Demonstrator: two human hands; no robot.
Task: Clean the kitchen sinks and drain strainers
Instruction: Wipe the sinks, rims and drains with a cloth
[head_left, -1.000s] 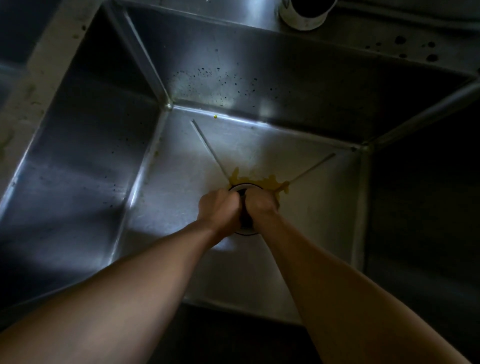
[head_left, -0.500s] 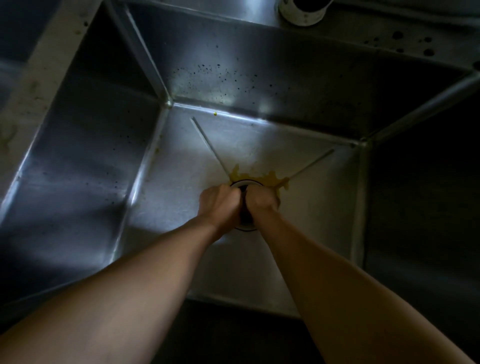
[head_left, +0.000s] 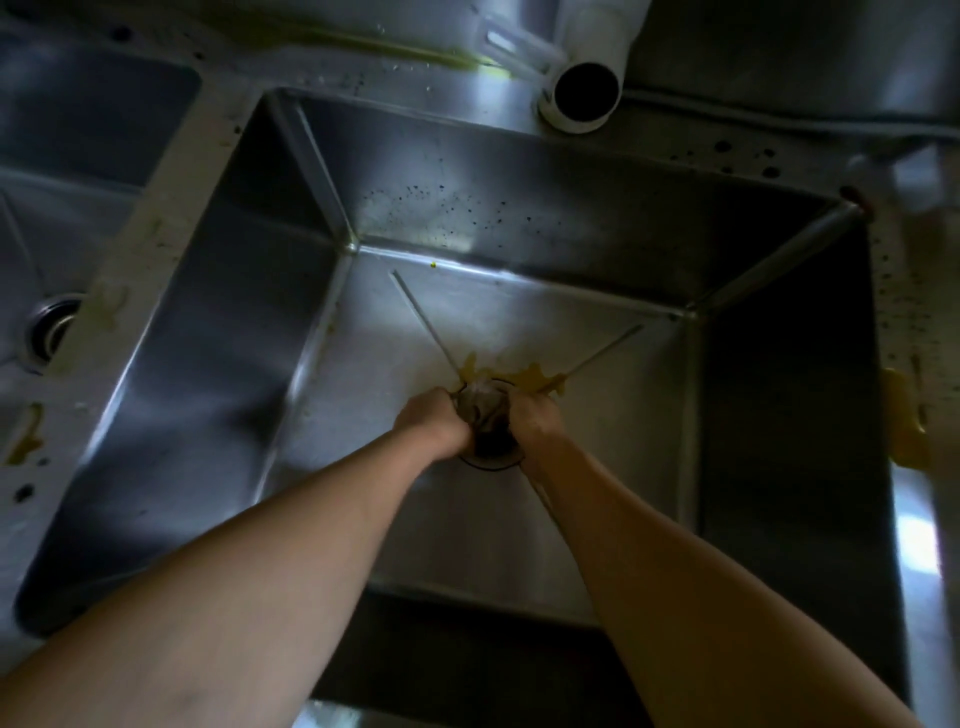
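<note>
Both hands at drain of right sink (head_left: 519, 332); left hand (head_left: 434, 423) and right hand (head_left: 535, 418), fingers curled, grip drain strainer (head_left: 485, 413) at drain mouth; yellow residue (head_left: 530, 375) remains; left sink (head_left: 78, 218) apparently untouched; task early.

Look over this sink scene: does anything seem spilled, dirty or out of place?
Yes. A yellow residue is spread on the sink floor at the far edge of the drain, where the left hand and right hand grip the strainer. Dark specks dot the back wall, and yellow smears mark the right-hand counter.
</note>
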